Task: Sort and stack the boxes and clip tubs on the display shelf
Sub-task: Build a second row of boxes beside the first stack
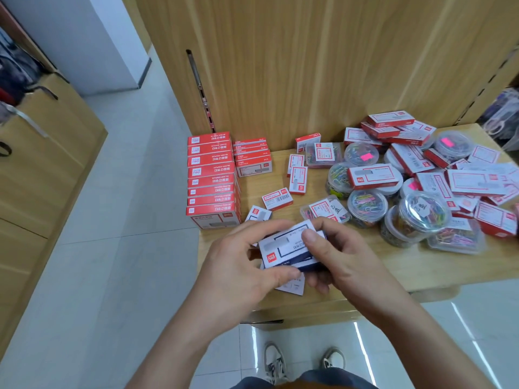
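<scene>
Both hands meet just above the near edge of the display shelf (pixel 379 265), gripping a small stack of blue-and-white boxes (pixel 289 248). The left hand (pixel 241 265) curls round its left end, and the right hand (pixel 345 262) has its thumb on top and fingers beneath. The step in hand looks like squaring up this set. A tall red stack (pixel 212 175) and a shorter stack (pixel 252 157) stand at the shelf's left. Loose red boxes (pixel 421 164) and clip tubs (pixel 366 204) lie heaped at the right, unsorted. Next, the held stack probably needs a bare spot by the red stacks and must go down level so it does not slide apart.
</scene>
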A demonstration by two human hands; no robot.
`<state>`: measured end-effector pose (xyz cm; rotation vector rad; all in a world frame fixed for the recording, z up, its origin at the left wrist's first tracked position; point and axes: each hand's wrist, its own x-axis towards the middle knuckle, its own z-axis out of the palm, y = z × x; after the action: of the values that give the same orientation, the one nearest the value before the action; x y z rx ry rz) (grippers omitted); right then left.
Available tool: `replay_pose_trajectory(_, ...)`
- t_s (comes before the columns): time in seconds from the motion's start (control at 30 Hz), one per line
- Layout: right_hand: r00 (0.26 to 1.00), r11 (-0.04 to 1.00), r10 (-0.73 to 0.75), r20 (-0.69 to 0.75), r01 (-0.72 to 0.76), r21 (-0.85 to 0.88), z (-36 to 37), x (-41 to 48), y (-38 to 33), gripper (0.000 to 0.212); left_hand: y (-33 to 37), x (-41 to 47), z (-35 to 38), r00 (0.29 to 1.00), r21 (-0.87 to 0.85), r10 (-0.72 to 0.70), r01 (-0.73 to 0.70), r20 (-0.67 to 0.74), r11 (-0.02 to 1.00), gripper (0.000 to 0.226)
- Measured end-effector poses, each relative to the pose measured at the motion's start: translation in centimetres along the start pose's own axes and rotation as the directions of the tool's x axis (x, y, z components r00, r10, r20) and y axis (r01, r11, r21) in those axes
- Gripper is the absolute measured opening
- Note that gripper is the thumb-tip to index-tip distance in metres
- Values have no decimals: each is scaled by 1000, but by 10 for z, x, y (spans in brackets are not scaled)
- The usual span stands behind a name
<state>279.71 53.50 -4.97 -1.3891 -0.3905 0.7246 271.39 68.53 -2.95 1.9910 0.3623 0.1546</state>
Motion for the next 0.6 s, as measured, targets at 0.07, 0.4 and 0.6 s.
replay_pose_trajectory(0.07,999,998,0,42,-3,67,-4,1,3,50,0,-1,0,999,-38,-21,20,-30,999,62)
replay_pose_trajectory(0.4,994,995,-31,-108,41,91,5,3,7,37,24,-5,-3,995,619,-26,-39,96,785,105)
replay_pose_trajectory(0.6,981,995,-32,-193,50,90,4,3,7,35,26,-3,-9,994,605,-102,50,51,794,78)
